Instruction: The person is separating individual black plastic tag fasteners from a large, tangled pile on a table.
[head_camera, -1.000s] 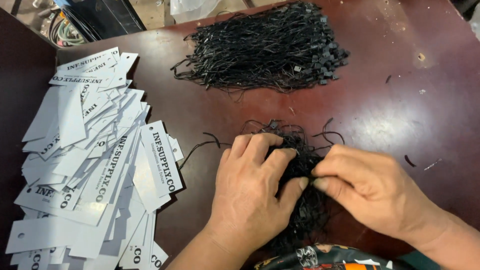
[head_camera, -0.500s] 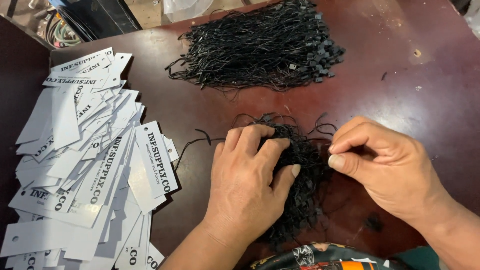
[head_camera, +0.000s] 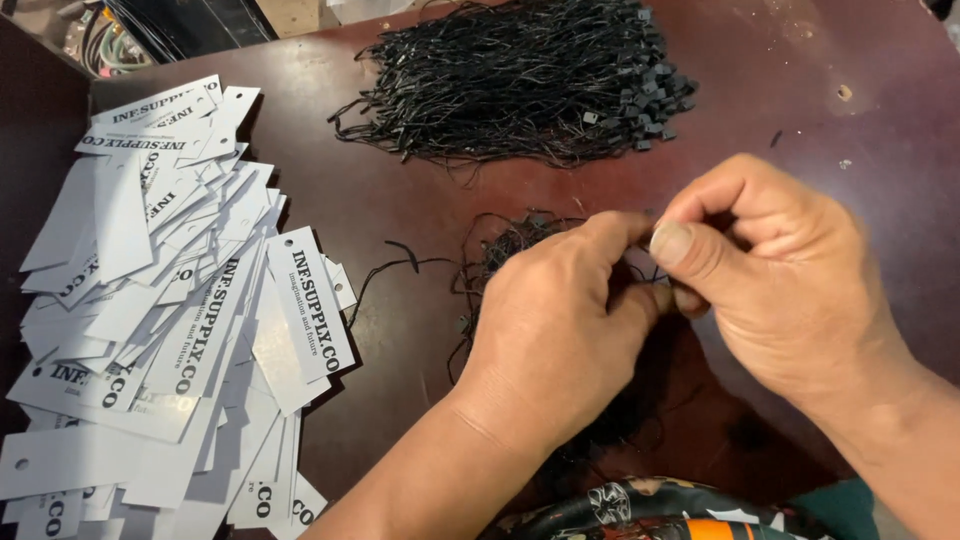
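Nearest, the left hand (head_camera: 560, 330) presses down on a small tangle of black tag strings (head_camera: 500, 255) on the dark wooden table (head_camera: 400, 200), while the right hand (head_camera: 780, 280) pinches a single string between thumb and forefinger just above it. Drawing that one strand out slowly, with the tangle pinned, should keep neighbours from following. Left lies a spread of white hang tags (head_camera: 170, 310); farthest, the large bundle of strings (head_camera: 520, 80).

White rectangular tags (head_camera: 170, 330) heaped left
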